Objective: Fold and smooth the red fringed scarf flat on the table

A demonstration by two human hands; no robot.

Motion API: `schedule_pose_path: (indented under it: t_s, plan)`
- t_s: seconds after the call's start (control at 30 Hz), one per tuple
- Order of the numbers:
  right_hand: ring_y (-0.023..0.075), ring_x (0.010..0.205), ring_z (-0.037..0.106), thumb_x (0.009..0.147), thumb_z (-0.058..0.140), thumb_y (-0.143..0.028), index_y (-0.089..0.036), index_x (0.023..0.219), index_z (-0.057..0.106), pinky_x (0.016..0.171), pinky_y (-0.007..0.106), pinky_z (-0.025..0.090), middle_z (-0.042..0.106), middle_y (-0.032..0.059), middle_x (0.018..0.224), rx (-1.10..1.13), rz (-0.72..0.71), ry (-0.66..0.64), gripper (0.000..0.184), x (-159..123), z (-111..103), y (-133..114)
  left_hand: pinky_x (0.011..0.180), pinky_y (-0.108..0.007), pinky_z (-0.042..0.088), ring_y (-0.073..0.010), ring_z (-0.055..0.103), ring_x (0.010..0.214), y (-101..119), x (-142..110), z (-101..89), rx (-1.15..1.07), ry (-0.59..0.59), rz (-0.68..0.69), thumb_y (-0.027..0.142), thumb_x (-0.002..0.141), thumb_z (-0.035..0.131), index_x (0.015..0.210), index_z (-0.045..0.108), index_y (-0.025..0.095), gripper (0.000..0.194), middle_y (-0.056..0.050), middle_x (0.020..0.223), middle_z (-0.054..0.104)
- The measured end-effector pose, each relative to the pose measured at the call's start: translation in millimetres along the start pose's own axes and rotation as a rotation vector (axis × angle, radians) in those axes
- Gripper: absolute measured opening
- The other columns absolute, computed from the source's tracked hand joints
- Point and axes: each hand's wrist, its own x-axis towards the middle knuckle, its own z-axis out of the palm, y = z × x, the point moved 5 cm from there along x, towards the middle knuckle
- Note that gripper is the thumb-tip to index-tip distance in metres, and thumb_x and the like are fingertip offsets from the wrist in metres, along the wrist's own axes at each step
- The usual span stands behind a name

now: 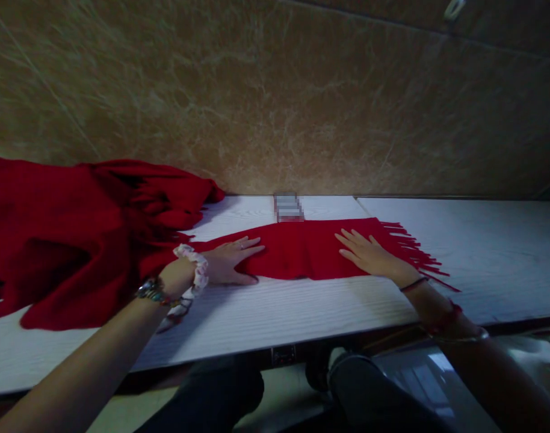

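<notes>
A red scarf (293,249) with a fringed end lies flat in a long strip across the white wood-grain surface. My left hand (230,261) rests on the left part of the strip, fingers spread, with a ring on one finger. Near the fringe (410,246), my right hand (367,252) lies palm down on the scarf, its fingers stretched out. Neither hand grips the cloth. A crumpled heap of red fringed cloth (76,240) lies to the left; whether it joins the strip is hidden around my left wrist.
The white surface (473,258) runs along a brown marbled wall (257,108). A small blurred-out rectangular item (288,207) lies at the scarf's back edge. Below the front edge, my legs (369,385) and a tiled floor show.
</notes>
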Motion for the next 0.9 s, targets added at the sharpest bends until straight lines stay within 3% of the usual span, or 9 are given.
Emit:
schedule_pose_path:
  t_s: [0.07,0.13,0.3,0.43,0.53,0.63,0.73,0.9]
  plan:
    - [0.0236,0.132,0.015,0.088,0.021,-0.043,-0.028,0.137,0.022,0.100,0.055,0.020,0.021,0.0024,0.144,0.000,-0.032,-0.028,0.051,-2.1,3.0,13.6,0.098,-0.025,0.027,-0.0170,0.032,0.124,0.8,-0.1,5.6,0.029,-0.089,0.178,0.040,0.071,0.057,0.127,0.041,0.026,0.059,-0.001,0.138,0.034]
    - [0.0224,0.132,0.013,0.088,0.020,-0.042,-0.028,0.137,0.021,0.102,0.053,0.018,0.020,0.0014,0.144,-0.002,-0.061,-0.035,0.051,-3.7,4.4,26.0,0.099,-0.023,0.026,-0.0152,0.037,0.120,1.1,-0.2,5.0,0.078,-0.108,0.267,0.030,0.075,0.049,0.127,0.042,0.023,0.052,-0.003,0.135,0.038]
    - [0.0237,0.131,0.017,0.088,0.024,-0.043,-0.028,0.135,0.026,0.102,0.054,0.018,0.024,0.0027,0.143,0.052,-0.048,-0.027,0.050,-4.5,4.0,38.8,0.084,-0.025,0.041,-0.0179,0.052,0.099,3.3,-7.5,-6.0,0.240,-0.127,0.163,0.010,0.069,0.042,0.120,0.050,0.028,0.054,-0.003,0.122,0.046]
    - [0.0262,0.129,0.023,0.085,0.033,-0.045,-0.021,0.128,0.041,0.102,0.053,0.021,0.035,0.0088,0.138,0.108,-0.114,0.082,0.050,-7.9,-16.7,7.8,0.082,-0.026,0.043,-0.0197,0.051,0.100,13.7,-17.1,-6.5,0.294,-0.191,0.166,0.009,0.069,0.046,0.127,0.041,0.023,0.061,-0.007,0.120,0.044]
    - [0.0215,0.124,0.034,0.083,0.041,-0.043,-0.021,0.128,0.042,0.102,0.042,0.030,0.041,0.0073,0.134,0.210,-0.320,0.105,0.050,-16.5,-33.2,-39.4,0.080,-0.027,0.043,-0.0199,0.053,0.097,19.1,-15.9,-5.2,0.329,-0.167,0.163,0.011,0.071,0.047,0.128,0.038,0.023,0.059,-0.008,0.120,0.045]
    - [0.0207,0.117,0.044,0.083,0.045,-0.035,-0.019,0.125,0.046,0.098,0.038,0.037,0.049,0.0088,0.126,0.232,-0.442,0.108,0.045,-23.4,-35.8,-74.4,0.082,-0.027,0.043,-0.0197,0.053,0.099,20.9,-10.9,-4.0,0.291,-0.161,0.197,0.010,0.073,0.047,0.126,0.040,0.022,0.055,-0.008,0.119,0.048]
    - [0.0203,0.112,0.047,0.081,0.042,-0.018,-0.016,0.122,0.049,0.097,0.038,0.039,0.054,0.0103,0.119,0.224,-0.457,0.156,0.042,-25.2,-28.3,-83.2,0.087,-0.025,0.039,-0.0171,0.052,0.103,18.0,-8.3,-6.7,0.156,-0.156,0.277,0.019,0.077,0.051,0.121,0.045,0.018,0.045,-0.007,0.116,0.053]
    - [0.0182,0.114,0.047,0.073,0.038,-0.003,-0.019,0.129,0.039,0.099,0.040,0.037,0.052,0.0081,0.123,0.320,-0.420,0.197,0.058,-24.7,-22.3,-72.0,0.085,-0.023,0.040,-0.0155,0.055,0.098,2.8,-8.5,-15.2,0.063,-0.123,0.291,0.030,0.080,0.050,0.114,0.052,0.019,0.036,-0.005,0.110,0.059]
